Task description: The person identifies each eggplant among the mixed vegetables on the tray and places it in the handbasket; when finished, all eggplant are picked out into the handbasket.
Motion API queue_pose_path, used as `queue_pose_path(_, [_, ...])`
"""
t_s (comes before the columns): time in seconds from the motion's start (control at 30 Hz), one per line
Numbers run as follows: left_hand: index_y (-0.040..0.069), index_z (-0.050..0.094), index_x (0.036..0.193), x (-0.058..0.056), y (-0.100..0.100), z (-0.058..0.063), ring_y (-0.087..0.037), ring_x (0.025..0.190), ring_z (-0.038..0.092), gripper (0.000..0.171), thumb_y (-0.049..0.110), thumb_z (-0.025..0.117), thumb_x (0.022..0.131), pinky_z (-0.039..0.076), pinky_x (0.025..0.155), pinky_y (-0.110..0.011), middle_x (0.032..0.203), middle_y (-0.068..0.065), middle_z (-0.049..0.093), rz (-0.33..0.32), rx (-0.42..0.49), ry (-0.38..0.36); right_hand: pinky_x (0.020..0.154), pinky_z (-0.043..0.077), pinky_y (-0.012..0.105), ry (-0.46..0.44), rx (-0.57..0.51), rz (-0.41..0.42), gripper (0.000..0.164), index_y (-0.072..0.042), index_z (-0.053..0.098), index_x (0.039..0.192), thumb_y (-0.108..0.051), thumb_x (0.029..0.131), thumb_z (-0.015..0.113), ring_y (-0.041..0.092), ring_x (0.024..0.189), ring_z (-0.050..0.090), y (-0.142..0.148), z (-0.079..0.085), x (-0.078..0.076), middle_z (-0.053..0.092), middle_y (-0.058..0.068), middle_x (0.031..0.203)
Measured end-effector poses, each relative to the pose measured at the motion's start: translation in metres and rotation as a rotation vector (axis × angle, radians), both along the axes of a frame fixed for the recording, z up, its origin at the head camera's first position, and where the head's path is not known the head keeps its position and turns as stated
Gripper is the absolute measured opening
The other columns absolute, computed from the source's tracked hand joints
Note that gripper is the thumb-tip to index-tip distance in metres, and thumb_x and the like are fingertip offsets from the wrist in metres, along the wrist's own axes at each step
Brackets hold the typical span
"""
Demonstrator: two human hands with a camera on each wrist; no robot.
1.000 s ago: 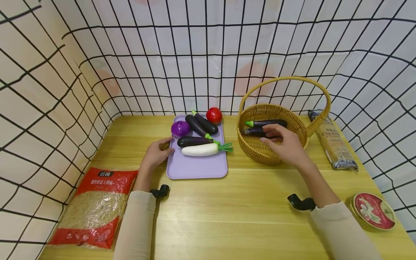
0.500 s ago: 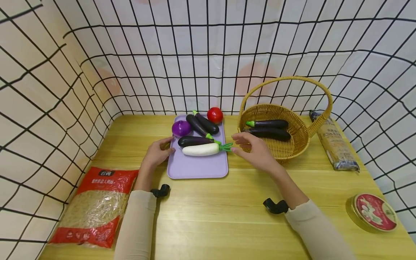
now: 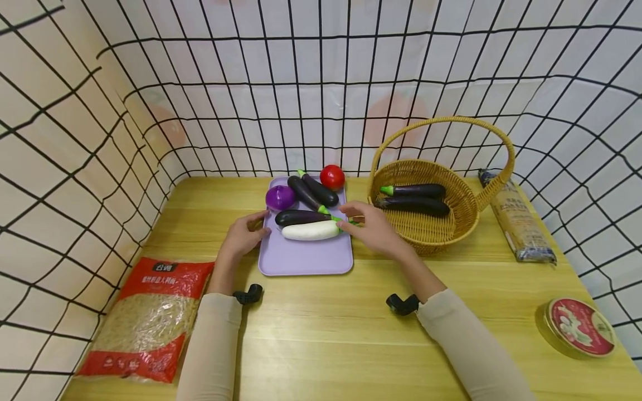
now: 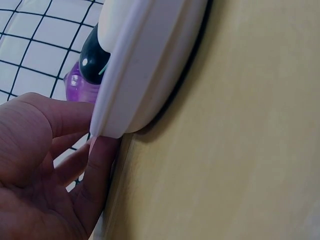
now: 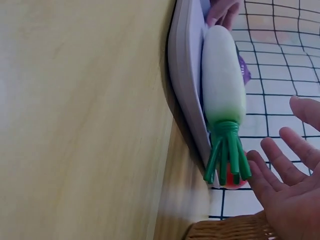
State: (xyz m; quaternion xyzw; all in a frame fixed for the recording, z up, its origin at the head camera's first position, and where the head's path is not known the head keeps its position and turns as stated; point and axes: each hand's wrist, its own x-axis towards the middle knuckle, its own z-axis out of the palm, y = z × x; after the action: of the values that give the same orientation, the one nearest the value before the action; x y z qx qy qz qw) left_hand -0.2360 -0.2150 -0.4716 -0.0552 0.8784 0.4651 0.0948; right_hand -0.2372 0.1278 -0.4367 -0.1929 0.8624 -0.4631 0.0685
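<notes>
My left hand (image 3: 239, 236) pinches the left rim of a lilac tray (image 3: 306, 260); the left wrist view shows the rim between thumb and fingers. On the tray lie a white radish (image 3: 308, 230) with green leaves, an eggplant (image 3: 300, 217) right behind it, two more eggplants farther back, a purple onion (image 3: 280, 197) and a red tomato (image 3: 332, 177) at the back right corner. Over the tray's right edge is my right hand (image 3: 372, 227), partly covering the radish leaves in the head view. Its fingers are spread beside the leaves in the right wrist view, holding nothing.
A wicker basket (image 3: 418, 246) with a tall handle stands right of the tray, two eggplants inside. Farther right lie a long packet (image 3: 519, 223) and a round tin (image 3: 577, 327). A red pasta bag (image 3: 147, 320) lies at left. Black wire grids enclose the table.
My right hand has left the basket's eggplants and moved left to the radish leaves. The lower basket eggplant now shows fully. My left hand stays on the tray rim.
</notes>
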Motion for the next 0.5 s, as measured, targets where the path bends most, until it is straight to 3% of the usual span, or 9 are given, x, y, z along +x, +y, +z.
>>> queue_pose_path(0.3, [0.025,0.051,0.153,0.001,-0.001,0.0,-0.037,0.146,0.045,0.057,0.02,0.067,0.099,0.051,0.11,-0.049,0.164,-0.01,0.041,0.002,0.019,-0.006,0.114,0.047,0.048,-0.045,0.034,-0.004,0.048,-0.006,0.06,0.139,-0.034,0.1,0.067,0.032,0.135,0.055,-0.013,-0.004,-0.013,0.061,0.014,0.144])
queue_pose_path(0.5, [0.026,0.051,0.153,0.0,-0.001,-0.001,-0.036,0.146,0.044,0.058,0.021,0.068,0.099,0.05,0.11,-0.049,0.165,-0.009,0.04,0.001,0.017,-0.011,0.112,0.05,0.047,-0.082,0.034,-0.018,0.049,-0.007,0.06,0.139,-0.034,0.099,0.068,0.03,0.134,0.055,-0.018,-0.006,-0.021,0.06,0.013,0.143])
